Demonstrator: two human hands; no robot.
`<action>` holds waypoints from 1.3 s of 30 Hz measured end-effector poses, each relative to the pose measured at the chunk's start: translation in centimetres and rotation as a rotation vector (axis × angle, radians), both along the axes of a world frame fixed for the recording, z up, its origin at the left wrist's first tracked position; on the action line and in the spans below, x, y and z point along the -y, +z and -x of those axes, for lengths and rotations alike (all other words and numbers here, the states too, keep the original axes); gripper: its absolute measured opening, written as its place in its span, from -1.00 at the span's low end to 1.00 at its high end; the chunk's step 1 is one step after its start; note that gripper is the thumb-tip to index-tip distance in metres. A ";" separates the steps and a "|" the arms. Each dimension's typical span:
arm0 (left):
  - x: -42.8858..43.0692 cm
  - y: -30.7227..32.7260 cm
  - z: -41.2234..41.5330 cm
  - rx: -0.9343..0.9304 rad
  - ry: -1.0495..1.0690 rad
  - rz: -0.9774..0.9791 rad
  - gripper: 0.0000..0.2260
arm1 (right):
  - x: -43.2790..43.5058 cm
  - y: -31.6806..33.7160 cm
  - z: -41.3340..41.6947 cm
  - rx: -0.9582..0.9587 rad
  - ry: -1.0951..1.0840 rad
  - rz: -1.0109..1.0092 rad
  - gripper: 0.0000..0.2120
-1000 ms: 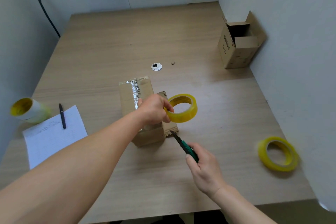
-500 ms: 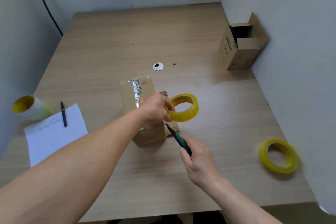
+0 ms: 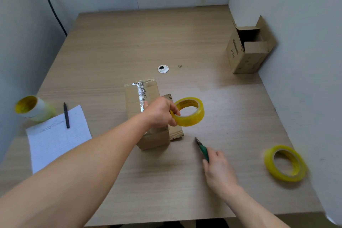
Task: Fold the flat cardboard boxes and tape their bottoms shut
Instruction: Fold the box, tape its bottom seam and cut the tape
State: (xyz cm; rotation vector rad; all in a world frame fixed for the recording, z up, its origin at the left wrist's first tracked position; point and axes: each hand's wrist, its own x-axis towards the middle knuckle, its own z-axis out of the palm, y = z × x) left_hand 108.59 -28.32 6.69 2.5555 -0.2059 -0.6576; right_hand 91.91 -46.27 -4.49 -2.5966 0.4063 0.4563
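Note:
A small brown cardboard box (image 3: 137, 98) stands bottom-up in the middle of the table, with a shiny strip of clear tape (image 3: 140, 91) along its seam. My left hand (image 3: 160, 112) rests over the box's near end and grips a yellow tape roll (image 3: 190, 112) held just right of the box. My right hand (image 3: 219, 169) holds a green-handled cutter (image 3: 201, 149) low over the table, to the right of the box, its blade pointing up-left.
A folded box (image 3: 248, 55) with open flaps stands at the far right against the wall. A second yellow tape roll (image 3: 285, 163) lies at the right edge. At the left are a tape roll (image 3: 31, 108), a sheet of paper (image 3: 55, 139) and a pen (image 3: 66, 114). A round grommet (image 3: 163, 69) sits mid-table.
My right hand with the cutter went in towards the box and tape, then drew back to the right and down. My left hand kept the roll beside the box.

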 end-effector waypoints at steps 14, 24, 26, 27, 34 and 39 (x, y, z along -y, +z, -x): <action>0.1 -0.6 -0.2 0.018 -0.012 -0.031 -0.78 | -3.2 8.7 -8.1 0.799 0.354 0.115 -0.53; -0.6 -1.5 0.2 0.096 -0.068 0.013 -0.80 | -3.8 9.1 -12.5 0.203 0.447 0.001 -0.52; -0.9 -1.6 0.5 0.106 -0.068 0.055 -0.75 | -3.9 8.7 -12.8 0.151 0.454 0.000 -0.53; -1.2 -1.7 0.7 0.115 -0.067 0.079 -0.72 | -4.0 8.5 -12.9 0.135 0.467 -0.001 -0.54; -3.5 -3.5 2.4 0.305 -0.255 0.062 -0.58 | -4.3 9.2 -14.1 0.072 0.531 -0.041 -0.63; -3.8 -4.4 2.6 0.389 -0.214 0.149 -0.53 | -4.4 9.1 -14.4 0.029 0.596 0.009 -0.63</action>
